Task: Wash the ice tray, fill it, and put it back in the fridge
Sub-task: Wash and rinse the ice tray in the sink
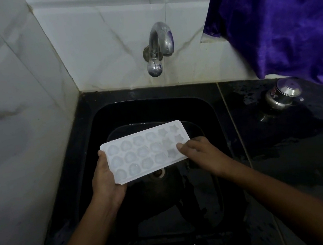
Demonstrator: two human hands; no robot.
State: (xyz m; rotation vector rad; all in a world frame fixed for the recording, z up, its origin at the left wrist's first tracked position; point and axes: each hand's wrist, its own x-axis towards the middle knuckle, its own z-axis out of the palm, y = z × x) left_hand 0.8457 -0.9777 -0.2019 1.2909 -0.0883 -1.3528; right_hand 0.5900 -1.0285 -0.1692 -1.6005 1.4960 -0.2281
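While the left hand (106, 179) gripped one end of the ice tray (145, 152) and the right hand (203, 153) pinched the other over the sink (102, 130), bringing it level beneath the tap (161, 41) seemed best.

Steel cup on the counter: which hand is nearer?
Right. The right hand grips the right end of the ice tray, left of the steel cup; the left hand holds its left end, farther off.
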